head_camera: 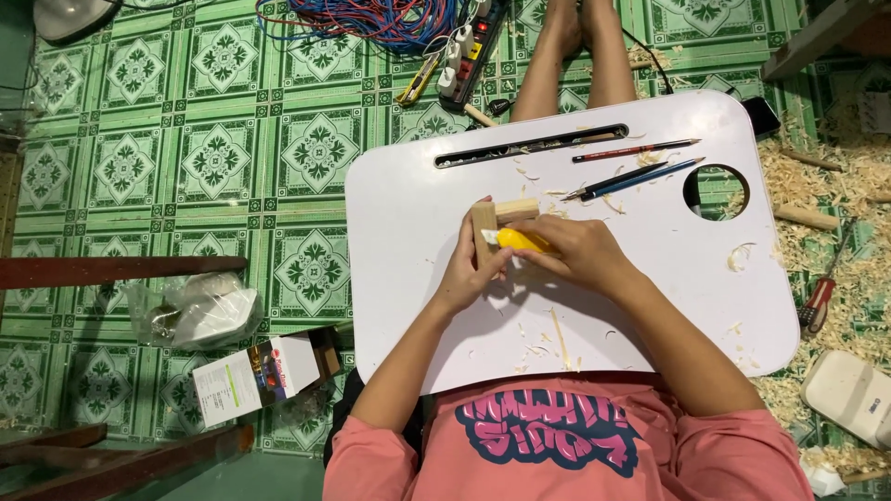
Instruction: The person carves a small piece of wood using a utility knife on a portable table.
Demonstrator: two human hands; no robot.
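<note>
1. Wood block (495, 219): pale, small and squared. You held it in your left hand (471, 269), fingers closed around its lower part, thumb up along its left side. It sat just above the middle of the lap table, its top end poking out over your knuckles.

2. Yellow-handled knife (520, 240): you gripped it in your right hand (577, 252), fingers curled shut over the handle. Its front end lay against the block, between your 2 hands. The blade itself was too small to make out.

3. White lap table (418, 213): rounded corners, resting across your legs. It had a long dark slot (531, 146) near the far edge and a round hole (716, 192) at the right.

4. Writing tools on the table, beyond your hands: 1 red pencil (636, 150) below the slot, and 2 darker ones (633, 179) lying side by side just under it, well apart from the block.

5. Wood shavings (557, 339): thin curls scattered over the table near your chest, with a thick heap on the floor at the right.

6. Floor items: green patterned tiles (213, 158); a tangle of red and blue wires (371, 20) beside a power strip (469, 51) at the top; a red-handled screwdriver (819, 304) among the shavings on the right; a small cardboard box (264, 374) and a crumpled plastic bag (200, 311) on the left.
</note>
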